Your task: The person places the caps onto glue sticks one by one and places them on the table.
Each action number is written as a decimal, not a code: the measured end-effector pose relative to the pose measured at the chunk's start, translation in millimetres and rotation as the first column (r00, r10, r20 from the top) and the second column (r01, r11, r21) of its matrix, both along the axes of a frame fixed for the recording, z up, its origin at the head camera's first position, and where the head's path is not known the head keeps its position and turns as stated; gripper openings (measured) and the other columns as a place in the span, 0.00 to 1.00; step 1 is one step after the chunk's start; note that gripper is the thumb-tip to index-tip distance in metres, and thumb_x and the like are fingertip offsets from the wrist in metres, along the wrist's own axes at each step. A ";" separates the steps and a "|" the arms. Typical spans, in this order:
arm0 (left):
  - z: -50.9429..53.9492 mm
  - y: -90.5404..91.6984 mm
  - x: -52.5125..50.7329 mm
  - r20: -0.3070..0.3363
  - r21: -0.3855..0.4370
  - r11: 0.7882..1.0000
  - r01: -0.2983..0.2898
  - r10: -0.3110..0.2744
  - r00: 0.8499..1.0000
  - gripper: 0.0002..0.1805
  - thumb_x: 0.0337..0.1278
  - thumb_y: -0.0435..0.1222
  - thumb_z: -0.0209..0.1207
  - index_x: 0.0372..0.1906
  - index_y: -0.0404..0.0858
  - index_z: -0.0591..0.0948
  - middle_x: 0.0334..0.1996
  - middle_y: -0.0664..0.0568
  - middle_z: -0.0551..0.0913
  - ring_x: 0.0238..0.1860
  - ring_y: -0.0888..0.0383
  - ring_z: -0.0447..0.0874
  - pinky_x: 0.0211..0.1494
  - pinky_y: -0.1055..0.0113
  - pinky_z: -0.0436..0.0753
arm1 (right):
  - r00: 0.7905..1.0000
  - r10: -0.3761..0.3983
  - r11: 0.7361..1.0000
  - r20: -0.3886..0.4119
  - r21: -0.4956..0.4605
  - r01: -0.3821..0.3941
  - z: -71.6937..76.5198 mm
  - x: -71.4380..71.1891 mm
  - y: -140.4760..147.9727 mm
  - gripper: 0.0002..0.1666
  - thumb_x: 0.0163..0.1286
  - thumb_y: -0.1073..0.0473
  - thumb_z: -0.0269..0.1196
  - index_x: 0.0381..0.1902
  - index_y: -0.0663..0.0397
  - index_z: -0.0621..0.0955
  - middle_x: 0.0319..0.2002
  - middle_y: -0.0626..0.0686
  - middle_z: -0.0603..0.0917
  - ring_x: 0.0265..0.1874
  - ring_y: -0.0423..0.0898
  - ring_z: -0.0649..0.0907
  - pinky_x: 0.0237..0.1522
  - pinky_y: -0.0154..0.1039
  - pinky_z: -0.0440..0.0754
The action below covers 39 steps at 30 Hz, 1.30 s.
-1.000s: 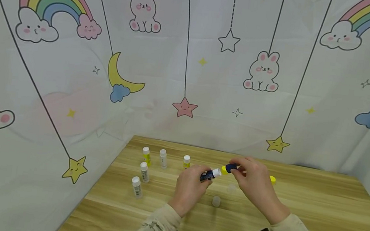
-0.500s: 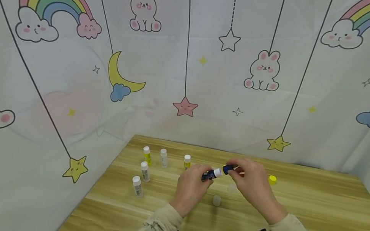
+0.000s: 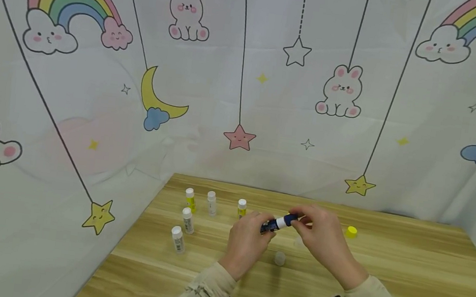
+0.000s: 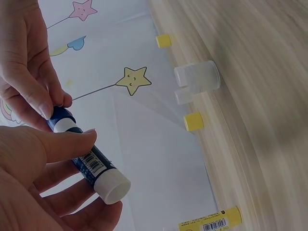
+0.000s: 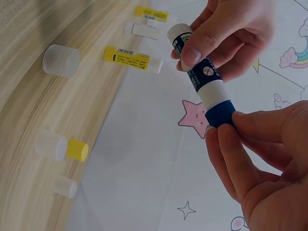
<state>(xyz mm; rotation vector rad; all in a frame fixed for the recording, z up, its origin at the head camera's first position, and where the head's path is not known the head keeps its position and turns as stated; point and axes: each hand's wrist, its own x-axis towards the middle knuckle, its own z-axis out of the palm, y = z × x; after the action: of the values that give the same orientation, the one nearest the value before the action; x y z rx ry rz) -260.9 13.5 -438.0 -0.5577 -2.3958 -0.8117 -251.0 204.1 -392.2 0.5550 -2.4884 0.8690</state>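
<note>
A glue stick (image 3: pixel 270 226) with a dark blue barrel and a white collar is held tilted above the table. Around its barrel curl the fingers of my left hand (image 3: pixel 246 241). My right hand (image 3: pixel 323 233) pinches the blue cap (image 5: pixel 220 114) at the other end. The cap sits against the white collar (image 5: pixel 212 94), in line with the barrel. In the left wrist view, the barrel's white base (image 4: pixel 112 186) points away from the cap. How far the cap covers the tip cannot be seen.
Several glue sticks stand at the left, including a yellow one (image 3: pixel 190 200) and a white one (image 3: pixel 178 239). A translucent cap (image 3: pixel 280 258) lies in front of the hands. A yellow cap (image 3: pixel 351 232) is at the right. A patterned cloth (image 3: pixel 262 171) hangs behind the table.
One second ago the blue cap was apart from the glue stick. My right hand has brought it left onto the stick's white end. My left hand has kept its hold.
</note>
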 end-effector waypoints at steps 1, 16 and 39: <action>0.0 0.2 -0.2 -0.001 -0.001 1.000 0.000 0.000 1.000 0.17 0.45 0.36 0.79 0.43 0.45 0.88 0.33 0.56 0.86 0.32 0.61 0.84 0.33 0.66 0.82 | 1.000 -0.001 1.000 0.004 -0.001 0.001 0.0 0.0 -0.1 0.15 0.62 0.66 0.73 0.46 0.52 0.87 0.39 0.49 0.86 0.33 0.44 0.87 0.32 0.37 0.86; -0.5 1.0 0.6 -0.019 0.004 1.000 0.001 -0.001 1.000 0.16 0.45 0.36 0.78 0.42 0.44 0.88 0.33 0.56 0.85 0.31 0.62 0.83 0.31 0.67 0.81 | 1.000 -0.002 1.000 0.021 -0.016 0.002 -0.3 0.6 -0.7 0.14 0.62 0.66 0.73 0.46 0.51 0.87 0.41 0.48 0.86 0.35 0.42 0.87 0.34 0.38 0.86; 2.2 2.6 4.0 -0.026 -0.001 1.000 0.007 -0.007 1.000 0.16 0.46 0.36 0.78 0.43 0.44 0.88 0.33 0.56 0.85 0.31 0.62 0.83 0.31 0.68 0.81 | 0.999 -0.002 1.000 0.039 -0.007 0.003 -0.5 1.1 -1.5 0.13 0.62 0.66 0.73 0.46 0.53 0.87 0.41 0.49 0.87 0.34 0.41 0.86 0.35 0.39 0.87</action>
<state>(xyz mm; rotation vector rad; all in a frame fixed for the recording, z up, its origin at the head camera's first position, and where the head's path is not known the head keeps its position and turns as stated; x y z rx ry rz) -256.9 16.1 -435.8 -0.5742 -2.3717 -0.8009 -250.0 202.6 -392.7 0.5371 -2.5194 0.8960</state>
